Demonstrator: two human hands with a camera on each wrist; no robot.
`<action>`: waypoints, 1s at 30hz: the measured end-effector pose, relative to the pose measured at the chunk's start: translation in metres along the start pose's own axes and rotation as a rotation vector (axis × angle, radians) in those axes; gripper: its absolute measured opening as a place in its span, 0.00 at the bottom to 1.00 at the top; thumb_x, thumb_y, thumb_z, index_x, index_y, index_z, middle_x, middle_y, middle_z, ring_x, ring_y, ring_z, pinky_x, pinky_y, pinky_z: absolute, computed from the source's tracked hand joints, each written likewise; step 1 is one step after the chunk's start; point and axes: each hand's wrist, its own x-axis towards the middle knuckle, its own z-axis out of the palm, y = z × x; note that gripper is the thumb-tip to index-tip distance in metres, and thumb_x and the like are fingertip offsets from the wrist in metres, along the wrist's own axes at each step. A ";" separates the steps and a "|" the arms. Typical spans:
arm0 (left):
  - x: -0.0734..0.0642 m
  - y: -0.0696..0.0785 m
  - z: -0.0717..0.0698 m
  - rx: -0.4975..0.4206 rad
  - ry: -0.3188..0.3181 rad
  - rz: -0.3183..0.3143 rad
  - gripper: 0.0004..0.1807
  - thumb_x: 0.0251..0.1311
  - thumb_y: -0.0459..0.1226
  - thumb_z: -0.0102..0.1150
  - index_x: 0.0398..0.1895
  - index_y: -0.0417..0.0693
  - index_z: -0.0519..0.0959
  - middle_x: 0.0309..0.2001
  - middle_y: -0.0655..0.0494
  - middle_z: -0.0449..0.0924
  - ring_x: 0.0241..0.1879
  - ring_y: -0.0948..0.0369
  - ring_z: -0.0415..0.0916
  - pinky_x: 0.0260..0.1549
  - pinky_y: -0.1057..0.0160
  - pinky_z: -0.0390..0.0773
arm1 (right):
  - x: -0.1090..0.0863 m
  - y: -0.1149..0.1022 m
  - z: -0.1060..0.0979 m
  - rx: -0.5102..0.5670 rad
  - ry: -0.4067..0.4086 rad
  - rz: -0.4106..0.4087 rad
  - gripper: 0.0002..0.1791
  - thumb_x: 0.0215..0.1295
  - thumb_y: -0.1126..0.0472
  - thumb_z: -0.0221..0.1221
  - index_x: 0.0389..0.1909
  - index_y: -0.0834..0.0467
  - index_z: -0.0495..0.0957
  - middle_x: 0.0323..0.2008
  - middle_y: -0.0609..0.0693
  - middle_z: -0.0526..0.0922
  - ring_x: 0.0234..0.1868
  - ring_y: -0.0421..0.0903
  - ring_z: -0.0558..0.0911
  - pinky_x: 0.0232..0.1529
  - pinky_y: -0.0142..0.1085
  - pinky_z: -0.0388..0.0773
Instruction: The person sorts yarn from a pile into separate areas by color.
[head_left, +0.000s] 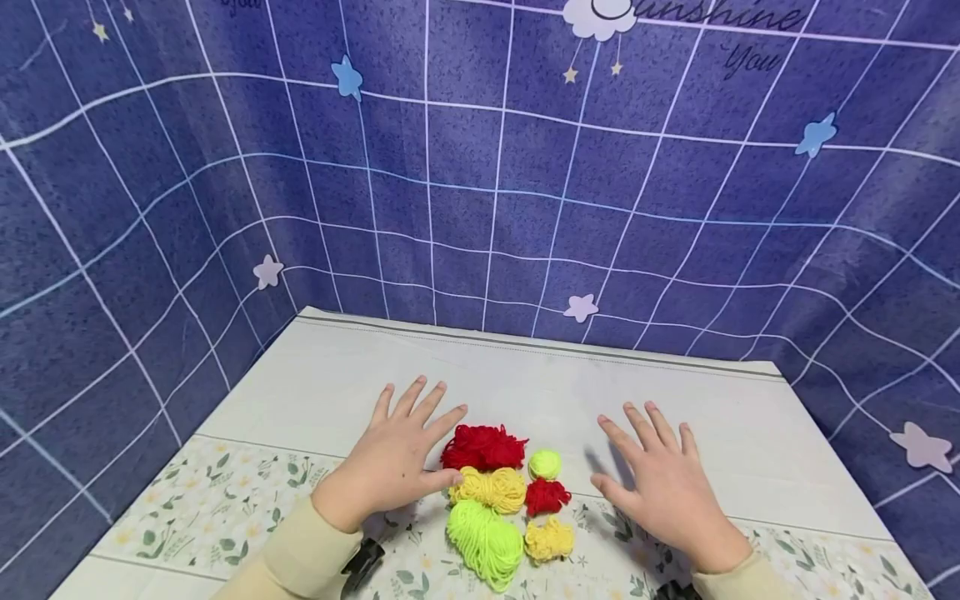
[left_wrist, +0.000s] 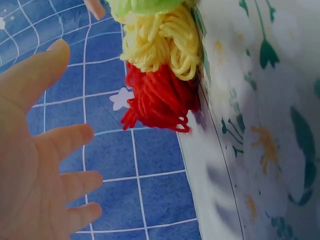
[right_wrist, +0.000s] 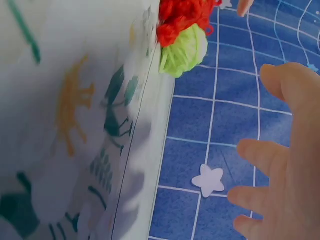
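Note:
Two columns of yarn lie side by side on the table. The left column has a large red yarn bundle [head_left: 483, 447] at the back, a large yellow yarn bundle [head_left: 491, 489] in the middle and a large neon-green yarn bundle [head_left: 487, 543] in front. On the right are a small neon-green yarn ball [head_left: 544, 464], a small red yarn bundle [head_left: 547, 497] and a small yellow yarn bundle [head_left: 550, 539]. My left hand [head_left: 397, 458] hovers left of the large bundles, fingers spread, holding nothing. To the right of the small ones, my right hand [head_left: 660, 483] is likewise spread and holds nothing.
The white tabletop [head_left: 600, 375] has a floral strip [head_left: 225, 492] across its front part. Behind it and at both sides hangs a blue gridded curtain [head_left: 465, 208] with stars. A black strap [head_left: 363, 567] sits at the left wrist.

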 end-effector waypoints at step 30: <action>0.005 0.027 0.018 -0.108 -0.032 0.223 0.32 0.66 0.54 0.62 0.71 0.57 0.72 0.61 0.60 0.74 0.60 0.58 0.68 0.58 0.51 0.72 | -0.010 -0.044 0.006 0.372 -0.202 -0.307 0.26 0.65 0.39 0.65 0.64 0.39 0.78 0.57 0.38 0.73 0.52 0.38 0.75 0.48 0.39 0.80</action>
